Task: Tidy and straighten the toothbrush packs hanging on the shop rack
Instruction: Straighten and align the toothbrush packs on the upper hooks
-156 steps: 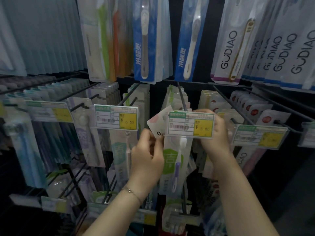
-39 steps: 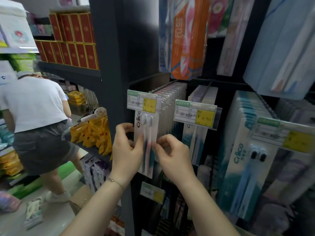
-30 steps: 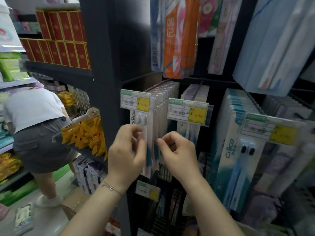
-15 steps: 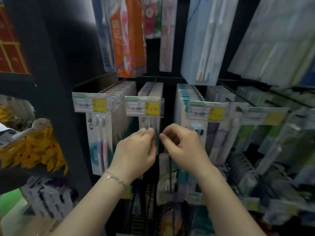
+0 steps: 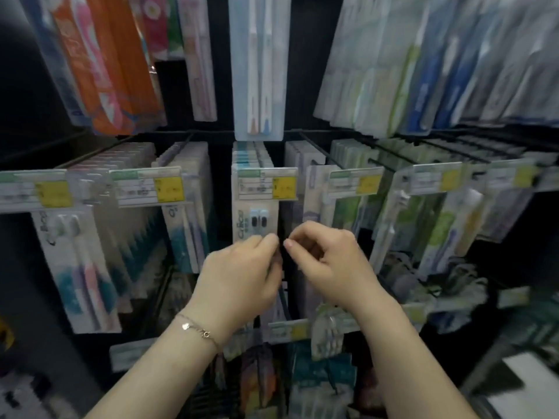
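Note:
Rows of toothbrush packs hang on black rack pegs behind price tags. In the middle row, the front toothbrush pack (image 5: 255, 220) is white with two dark-headed brushes. My left hand (image 5: 242, 273) covers its lower half, and the fingertips grip its right edge. My right hand (image 5: 331, 258) is curled just to the right. Its fingertips meet the same edge across the dark gap, pinching it. The view is blurred.
Neighbouring rows hang close by: a teal pack row (image 5: 187, 225) to the left and green packs (image 5: 348, 213) to the right. Long packs (image 5: 258, 68) hang from the upper pegs above my hands. More pegs and price tags (image 5: 287, 329) lie below.
The view and both hands have shifted one row to the right, from the second row's front pack to the pack with dark-headed brushes. The shelf aisle at left has left the view.

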